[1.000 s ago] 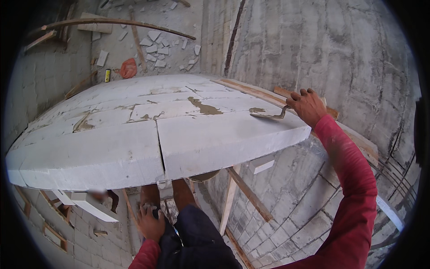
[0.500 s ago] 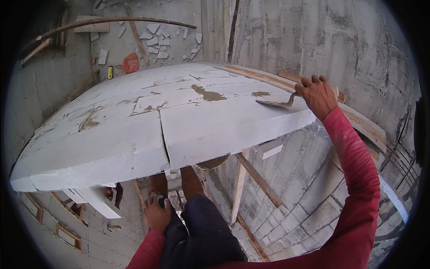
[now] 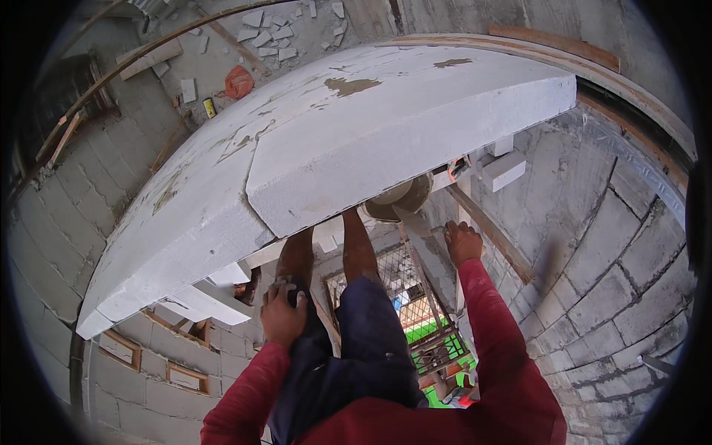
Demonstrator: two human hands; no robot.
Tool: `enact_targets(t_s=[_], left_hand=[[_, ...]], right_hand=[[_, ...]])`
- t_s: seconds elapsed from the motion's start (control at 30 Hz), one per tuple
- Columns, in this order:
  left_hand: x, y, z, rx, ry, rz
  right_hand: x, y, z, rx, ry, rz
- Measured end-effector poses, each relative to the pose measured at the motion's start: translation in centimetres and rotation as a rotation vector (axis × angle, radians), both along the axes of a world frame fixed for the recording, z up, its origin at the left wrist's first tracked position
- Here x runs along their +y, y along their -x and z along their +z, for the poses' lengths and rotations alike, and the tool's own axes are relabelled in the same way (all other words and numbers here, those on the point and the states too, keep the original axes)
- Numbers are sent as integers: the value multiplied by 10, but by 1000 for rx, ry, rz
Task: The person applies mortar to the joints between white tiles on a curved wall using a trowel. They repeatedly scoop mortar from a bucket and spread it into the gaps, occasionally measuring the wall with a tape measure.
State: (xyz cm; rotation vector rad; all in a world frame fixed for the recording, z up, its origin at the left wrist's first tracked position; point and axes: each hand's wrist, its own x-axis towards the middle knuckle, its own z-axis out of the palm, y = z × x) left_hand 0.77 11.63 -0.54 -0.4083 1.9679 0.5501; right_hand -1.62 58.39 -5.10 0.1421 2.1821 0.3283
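In my right hand (image 3: 463, 242) is a trowel (image 3: 417, 224), its handle gripped and its blade reaching to the near rim of a round bucket (image 3: 426, 194) of grey mortar. The bucket is partly hidden under the edge of the white block wall (image 3: 356, 159). My left hand (image 3: 284, 315) rests on my left knee, thumb apart from the fingers, over dark shorts (image 3: 360, 371). Smeared mortar (image 3: 351, 87) lies on the upper face of the white blocks, away from both hands.
A white block (image 3: 504, 170) sits right of the bucket, near a slanting wooden plank (image 3: 489, 233). Wooden boards (image 3: 556, 48) run along the far right wall. Beyond the block wall lie broken white pieces (image 3: 278, 37) and an orange bag (image 3: 239, 81). A metal grid (image 3: 437, 352) shows below me.
My right hand has carried the trowel off the top of the white blocks, down and inward to the bucket. The view has shifted; my left hand stays on the knee.
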Motion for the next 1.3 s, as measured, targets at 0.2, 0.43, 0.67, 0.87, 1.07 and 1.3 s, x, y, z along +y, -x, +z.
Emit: enact_targets(t_s=[0.2, 0.43, 0.67, 0.87, 1.07, 1.3], left_hand=[[-7, 4, -6, 16, -7, -69], [-2, 15, -7, 54, 0, -156], [4, 30, -4, 8, 21, -127], [21, 27, 1, 84, 28, -86], [32, 16, 6, 81, 43, 47], [53, -14, 2, 23, 124, 172]], right_hand=[[-14, -72, -196, -251, -217, -153], [-50, -100, -193, -100, 3, -586], [-37, -150, -186, 22, 378, -920], [32, -74, -40, 203, 744, -748], [43, 205, 172, 203, 873, -11], [-39, 456, 163, 288, 621, 644]])
